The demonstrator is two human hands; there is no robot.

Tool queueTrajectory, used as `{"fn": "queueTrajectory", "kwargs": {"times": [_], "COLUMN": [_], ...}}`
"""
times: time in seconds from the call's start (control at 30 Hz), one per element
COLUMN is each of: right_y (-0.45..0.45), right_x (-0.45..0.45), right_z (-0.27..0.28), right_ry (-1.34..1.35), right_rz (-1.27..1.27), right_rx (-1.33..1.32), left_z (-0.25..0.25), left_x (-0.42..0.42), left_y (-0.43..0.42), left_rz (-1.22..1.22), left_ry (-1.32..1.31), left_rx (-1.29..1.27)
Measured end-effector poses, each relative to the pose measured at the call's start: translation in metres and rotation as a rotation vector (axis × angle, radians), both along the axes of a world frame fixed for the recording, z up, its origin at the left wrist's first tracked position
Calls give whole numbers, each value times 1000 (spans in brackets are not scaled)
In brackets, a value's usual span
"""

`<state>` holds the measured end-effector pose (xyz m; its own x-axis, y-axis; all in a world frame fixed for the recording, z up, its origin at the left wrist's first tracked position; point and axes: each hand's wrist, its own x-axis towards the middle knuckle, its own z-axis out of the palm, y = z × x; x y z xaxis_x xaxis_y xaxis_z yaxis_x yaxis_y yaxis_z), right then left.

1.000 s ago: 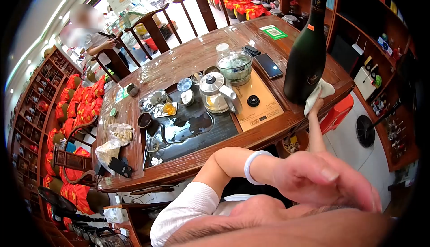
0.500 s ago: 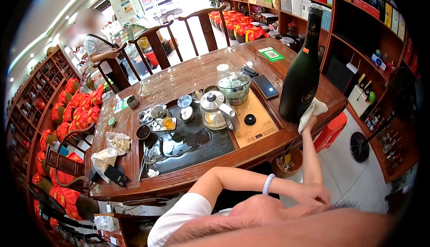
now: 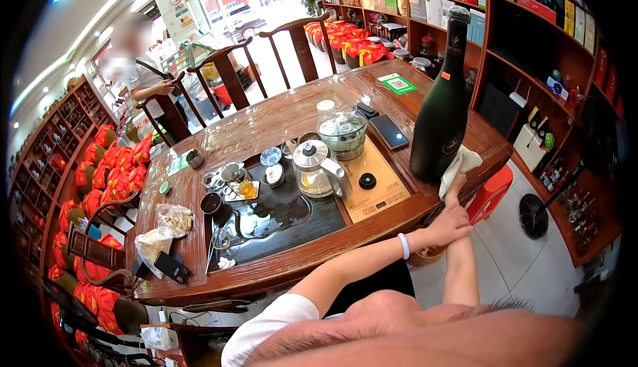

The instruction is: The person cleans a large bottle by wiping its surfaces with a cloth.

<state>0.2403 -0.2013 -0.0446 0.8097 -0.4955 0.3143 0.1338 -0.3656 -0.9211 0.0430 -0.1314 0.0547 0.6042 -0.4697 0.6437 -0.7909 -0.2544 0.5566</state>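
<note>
A large dark green bottle stands upright at the table's right end. My right hand is closed on a white cloth, which lies against the bottle's lower right side. Most of the right fingers are hidden by the cloth. My left hand, below a pale bracelet, is closed around my right forearm. To the left of the bottle is a phone.
A glass kettle, a glass bowl of cups and a black tea tray occupy the middle of the wooden table. A red stool is by its right edge. Across the table, beyond chairs, stands a person.
My left hand has moved up and forward from near my face onto my right forearm. The right hand and cloth stay by the bottle. The view has shifted slightly.
</note>
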Motion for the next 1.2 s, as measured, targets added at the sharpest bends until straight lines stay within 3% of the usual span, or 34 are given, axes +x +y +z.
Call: {"fn": "queueTrajectory", "kwargs": {"times": [0.07,0.13,0.17,0.2,0.27,0.37,0.43,0.57,0.63,0.73,0.83,0.9,1.0,1.1,1.2], "right_y": [2,2,4,5,5,7,12,17,19,20,18,14,12,14,14], "right_x": [-8,-13,-18,-19,-18,-21,-23,-26,-31,-28,-35,-28,-20,-24,-24], "right_z": [9,14,20,23,21,28,31,36,42,37,45,33,19,25,25], "right_ry": [9,21,32,48,77,50,-4,-51,-25,-110,-98,-77,-169,-207,-200], "right_rz": [20,35,44,49,64,48,20,15,7,1,7,36,-8,-9,2], "right_rx": [30,53,62,66,66,88,114,146,187,115,107,116,-96,-8,-5], "left_z": [-7,-32,-37,-32,-18,6,40,18,1,-5,-5,-8,-5,19,17], "left_x": [-3,-20,-31,-46,-86,-142,-164,-147,-120,-84,-78,-87,-114,-147,-169], "left_y": [3,-11,-15,-26,-37,-36,-20,-18,-20,-19,-21,-26,-32,-26,-28], "left_rz": [9,262,204,197,212,-81,-291,-295,-122,-70,-54,-71,-101,-215,-162], "left_ry": [132,283,477,632,805,1442,1933,1920,1718,1728,1727,1751,1773,1879,1908], "left_rx": [147,-235,-282,-518,-729,-1095,-1164,-1091,-1004,-1159,-1123,-1147,-1151,-1015,-1078]}}
